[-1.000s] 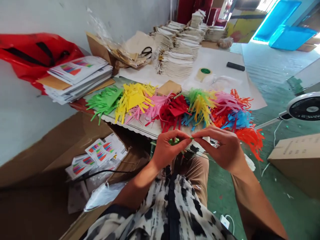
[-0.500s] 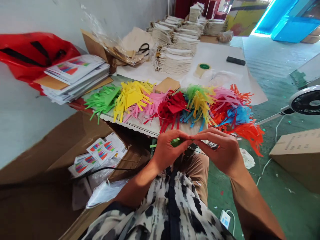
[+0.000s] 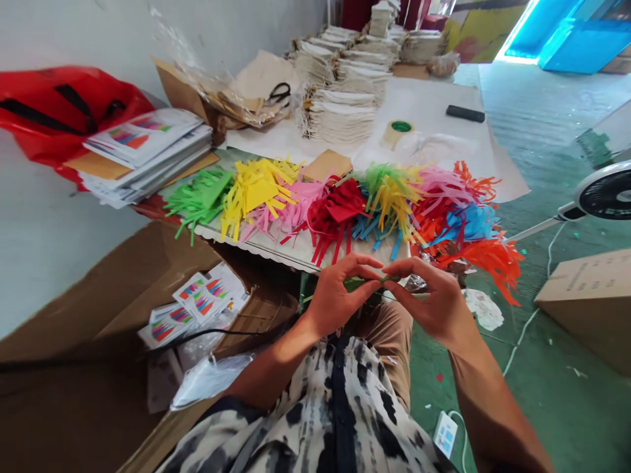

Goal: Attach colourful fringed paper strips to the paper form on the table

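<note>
My left hand (image 3: 335, 295) and my right hand (image 3: 434, 302) meet in front of me, just below the table's front edge. Both pinch a small green paper piece (image 3: 362, 281) between thumb and fingertips. Fringed paper pieces lie in heaps along the table edge above the hands: green (image 3: 200, 197), yellow (image 3: 254, 190), pink (image 3: 300, 203), red (image 3: 338, 213), blue (image 3: 468, 223) and orange (image 3: 493, 259). My lap in tan trousers and a black-and-white patterned top is under the hands.
A stack of printed cards (image 3: 148, 151) lies left before a red bag (image 3: 59, 112). Piles of cream bags (image 3: 340, 112), scissors (image 3: 279, 92), a tape roll (image 3: 399, 131) and a black bar (image 3: 465, 113) sit farther back. A fan (image 3: 608, 194) and a cardboard box (image 3: 586, 302) stand right.
Both hands stay together on the green piece, shifting slightly lower; the fingers have reworked their pinch. The view tipped a little upward.
</note>
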Demonstrator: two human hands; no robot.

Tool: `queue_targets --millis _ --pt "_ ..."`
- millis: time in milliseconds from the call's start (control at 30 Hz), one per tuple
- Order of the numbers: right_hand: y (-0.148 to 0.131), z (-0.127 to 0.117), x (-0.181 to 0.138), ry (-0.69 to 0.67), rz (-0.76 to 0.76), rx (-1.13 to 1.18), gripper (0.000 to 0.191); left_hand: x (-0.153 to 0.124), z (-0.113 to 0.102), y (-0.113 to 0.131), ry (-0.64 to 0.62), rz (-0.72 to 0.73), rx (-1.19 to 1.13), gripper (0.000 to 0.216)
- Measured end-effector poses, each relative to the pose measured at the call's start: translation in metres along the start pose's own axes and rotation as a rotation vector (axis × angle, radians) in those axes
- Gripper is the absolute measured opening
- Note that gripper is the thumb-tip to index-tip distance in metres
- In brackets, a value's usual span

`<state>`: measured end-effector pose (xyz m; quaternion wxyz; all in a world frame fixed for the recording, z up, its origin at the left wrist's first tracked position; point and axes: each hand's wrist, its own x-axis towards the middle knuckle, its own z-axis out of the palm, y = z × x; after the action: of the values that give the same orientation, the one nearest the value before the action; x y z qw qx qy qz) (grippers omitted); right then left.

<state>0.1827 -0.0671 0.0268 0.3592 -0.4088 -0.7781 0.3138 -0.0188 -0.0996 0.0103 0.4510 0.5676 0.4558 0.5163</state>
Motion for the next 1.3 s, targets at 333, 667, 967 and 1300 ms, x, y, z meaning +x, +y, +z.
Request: queue_targets --millis 333,667,967,1300 --pt "0.006 0.003 -0.008 0.040 0.029 0.034 0.009 0.004 0.001 -0.006 -0.209 -0.034 0.180 0.034" --pt "0.018 0.010 -0.013 0.129 0.194 0.255 0.020 -0.006 -0.007 -0.021 -0.244 -0.113 0.046 0.046" --pt "0.012 0.021 0.033 0.143 0.232 0.446 0.024 -0.001 -0.013 -0.046 -0.208 -0.194 -0.036 0.045" --pt "0.013 0.010 0.187 0.431 -0.444 -0.088 0.023 0.001 -0.047 -0.062 0.065 -0.299 -0.012 0.042"
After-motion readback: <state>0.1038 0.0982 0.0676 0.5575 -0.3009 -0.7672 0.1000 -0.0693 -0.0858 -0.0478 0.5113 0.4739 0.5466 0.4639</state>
